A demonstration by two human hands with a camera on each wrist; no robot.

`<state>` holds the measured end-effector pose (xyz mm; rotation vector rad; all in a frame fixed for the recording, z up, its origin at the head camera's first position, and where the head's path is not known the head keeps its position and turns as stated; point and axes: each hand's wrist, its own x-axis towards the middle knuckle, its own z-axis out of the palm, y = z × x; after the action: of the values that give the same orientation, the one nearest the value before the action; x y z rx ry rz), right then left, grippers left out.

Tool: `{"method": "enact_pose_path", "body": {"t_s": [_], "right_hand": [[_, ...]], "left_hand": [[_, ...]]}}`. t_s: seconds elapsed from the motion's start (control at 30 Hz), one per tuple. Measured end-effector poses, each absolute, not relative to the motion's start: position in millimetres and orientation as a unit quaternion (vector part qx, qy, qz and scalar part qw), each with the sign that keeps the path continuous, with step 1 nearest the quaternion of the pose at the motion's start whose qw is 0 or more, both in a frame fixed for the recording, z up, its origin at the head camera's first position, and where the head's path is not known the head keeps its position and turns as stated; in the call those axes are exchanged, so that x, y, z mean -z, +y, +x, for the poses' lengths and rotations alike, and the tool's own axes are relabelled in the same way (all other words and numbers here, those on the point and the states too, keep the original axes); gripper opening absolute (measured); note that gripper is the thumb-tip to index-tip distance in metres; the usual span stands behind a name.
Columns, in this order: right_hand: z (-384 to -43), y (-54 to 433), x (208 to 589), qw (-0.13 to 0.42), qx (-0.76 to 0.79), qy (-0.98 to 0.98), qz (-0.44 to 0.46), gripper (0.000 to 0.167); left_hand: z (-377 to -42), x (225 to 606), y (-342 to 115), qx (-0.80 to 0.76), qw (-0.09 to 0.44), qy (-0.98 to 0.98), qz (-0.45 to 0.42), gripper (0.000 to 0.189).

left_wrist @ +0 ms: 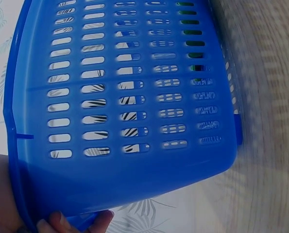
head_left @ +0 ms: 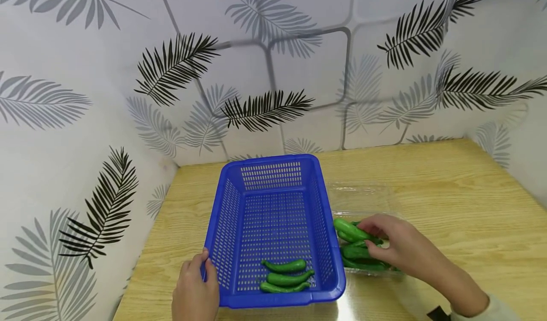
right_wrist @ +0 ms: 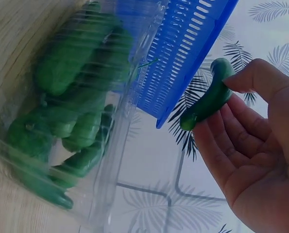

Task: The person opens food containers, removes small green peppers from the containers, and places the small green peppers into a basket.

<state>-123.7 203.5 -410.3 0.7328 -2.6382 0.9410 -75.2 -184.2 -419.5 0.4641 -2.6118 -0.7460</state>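
A blue perforated plastic basket (head_left: pixel 273 299) stands at the middle of the table. Three small curved green vegetables (head_left: pixel 287 279) lie side by side in its near end. My left hand (head_left: pixel 195 285) grips the rim at the near left corner; its fingertips (left_wrist: pixel 103 221) show at the edge in the left wrist view. Over a clear plastic box (right_wrist: pixel 110 194) to the right of the basket, my right hand (head_left: pixel 401 245) pinches a small cucumber-like vegetable (right_wrist: pixel 210 99) between thumb and fingertips. Several more green vegetables (right_wrist: pixel 69 63) fill the box, seen through its wall.
The box's clear lid (head_left: pixel 363 197) is folded back on the wood-grain table (head_left: pixel 448 193). Behind stands a wall (head_left: pixel 299 74) with leaf patterns, close to the basket's far end. Another patterned wall (head_left: pixel 42 169) runs along the left.
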Motion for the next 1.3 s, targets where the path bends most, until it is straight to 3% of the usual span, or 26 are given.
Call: {"method": "enact_pose_path", "body": {"t_s": [0.67,1.3], "right_hand": [[-127,165,407,0.213,-0.325,-0.85,0.357,0.037],[-130,130,402,0.194,-0.274,-0.847,0.412,0.03]], "left_hand": [[-76,420,-183,0.269,0.199,-0.929,0.16,0.029],[-76,420,-183,0.271,0.2,-0.926,0.168,0.029]]}}
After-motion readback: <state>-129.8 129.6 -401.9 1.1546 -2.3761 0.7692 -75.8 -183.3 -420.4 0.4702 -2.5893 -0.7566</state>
